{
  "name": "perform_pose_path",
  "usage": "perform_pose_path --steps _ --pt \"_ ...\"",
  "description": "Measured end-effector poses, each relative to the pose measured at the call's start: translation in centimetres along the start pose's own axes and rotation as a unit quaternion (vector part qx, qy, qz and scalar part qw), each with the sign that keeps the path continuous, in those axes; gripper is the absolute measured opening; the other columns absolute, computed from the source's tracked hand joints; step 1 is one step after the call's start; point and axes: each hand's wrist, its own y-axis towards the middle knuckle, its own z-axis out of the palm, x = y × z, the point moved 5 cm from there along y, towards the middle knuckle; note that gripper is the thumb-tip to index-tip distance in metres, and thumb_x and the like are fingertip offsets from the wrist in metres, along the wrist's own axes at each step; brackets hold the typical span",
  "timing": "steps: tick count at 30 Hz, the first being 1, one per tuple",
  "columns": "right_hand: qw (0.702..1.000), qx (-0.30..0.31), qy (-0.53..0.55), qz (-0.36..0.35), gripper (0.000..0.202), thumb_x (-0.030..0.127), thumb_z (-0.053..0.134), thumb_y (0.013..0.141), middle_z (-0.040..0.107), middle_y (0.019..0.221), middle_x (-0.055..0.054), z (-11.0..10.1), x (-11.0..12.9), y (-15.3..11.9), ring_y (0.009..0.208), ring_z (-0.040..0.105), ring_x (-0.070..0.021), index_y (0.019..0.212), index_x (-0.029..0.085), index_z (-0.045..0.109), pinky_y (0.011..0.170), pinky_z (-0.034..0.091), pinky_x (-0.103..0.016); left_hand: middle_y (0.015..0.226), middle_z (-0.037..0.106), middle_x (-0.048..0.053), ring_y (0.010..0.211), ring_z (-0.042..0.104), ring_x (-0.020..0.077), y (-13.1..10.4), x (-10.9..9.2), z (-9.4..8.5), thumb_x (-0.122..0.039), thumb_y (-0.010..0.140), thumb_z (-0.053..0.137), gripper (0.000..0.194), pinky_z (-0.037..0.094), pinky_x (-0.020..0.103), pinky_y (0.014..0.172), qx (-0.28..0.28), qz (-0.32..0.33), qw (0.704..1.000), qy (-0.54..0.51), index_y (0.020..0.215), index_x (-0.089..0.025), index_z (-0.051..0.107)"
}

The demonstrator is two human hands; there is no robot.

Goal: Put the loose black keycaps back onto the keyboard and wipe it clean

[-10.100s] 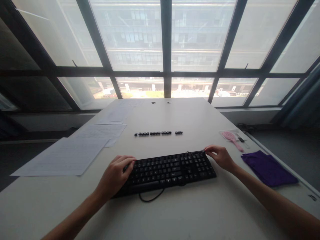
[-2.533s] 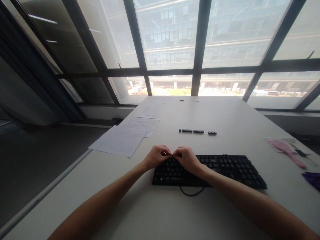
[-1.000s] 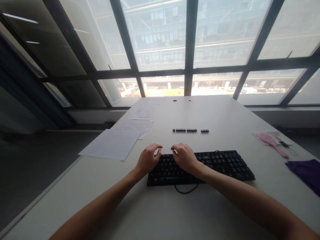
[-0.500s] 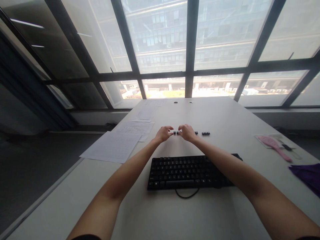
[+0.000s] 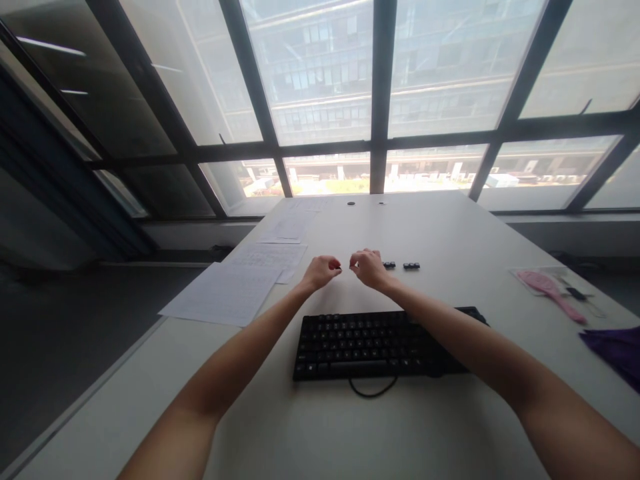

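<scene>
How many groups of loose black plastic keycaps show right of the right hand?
2. The nearer group sits beside the right hand, which may hide more; the farther group lies beyond a gap.

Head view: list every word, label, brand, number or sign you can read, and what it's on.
None can be read for certain.
Keyboard: pale key legends, too small to read.
Loose keys: too small to make out any legend.
Papers: faint lines of writing or print, too small and blurred.
Brush and cloth: no text made out.
</scene>
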Motion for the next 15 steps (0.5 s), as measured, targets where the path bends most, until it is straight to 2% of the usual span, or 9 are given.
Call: perform_pose_path --steps 4,8,11,15 --pt "0.997 -0.026 0.074 -0.019 0.007 0.018 0.069 0.089 0.076 0.097 -0.005 -1.2 1.3 -4.0 0.096 0.064 -0.0196 0.09 0.02 0.076 0.088 0.041 -0.031 0.084 0.079 0.005 0.079 0.073 0.0179 -5.5 -1.5 -1.3 -0.027 0.079 0.076 0.013 0.058 0.027 0.078 0.014 0.009 0.997 -0.072 0.087 -0.017 0.079" --pt "0.978 -0.019 0.206 0.014 0.004 0.016 0.074 0.082 0.076 0.083 -0.003 -1.6 2.2 -8.1 0.08 0.067 -0.0181 0.082 0.019 0.076 0.075 0.046 -0.028 0.081 0.079 0.004 0.078 0.073 0.0194 -10.1 -3.1 -0.9 -0.03 0.077 0.078 0.014 0.057 0.028 0.074 0.055 -0.008 0.985 -0.161 0.085 -0.018 0.08" --pt "0.968 -0.001 0.249 0.031 0.008 0.013 0.073 0.08 0.075 0.079 -0.003 -1.2 2.9 -10.1 0.077 0.068 -0.018 0.079 0.019 0.077 0.073 0.047 -0.028 0.082 0.079 0.004 0.079 0.073 0.02 -11.7 -3.8 -0.3 -0.029 0.077 0.077 0.015 0.056 0.028 0.073 0.077 -0.018 0.98 -0.183 0.086 -0.017 0.08" --pt "0.964 0.006 0.262 0.032 0.011 0.01 0.07 0.079 0.075 0.079 -0.002 -0.5 3.2 -11.4 0.077 0.068 -0.0182 0.08 0.019 0.077 0.075 0.048 -0.028 0.083 0.079 0.003 0.08 0.073 0.0197 -12.2 -4.3 0.2 -0.028 0.077 0.075 0.013 0.056 0.028 0.076 0.078 -0.008 0.982 -0.17 0.085 -0.018 0.08"
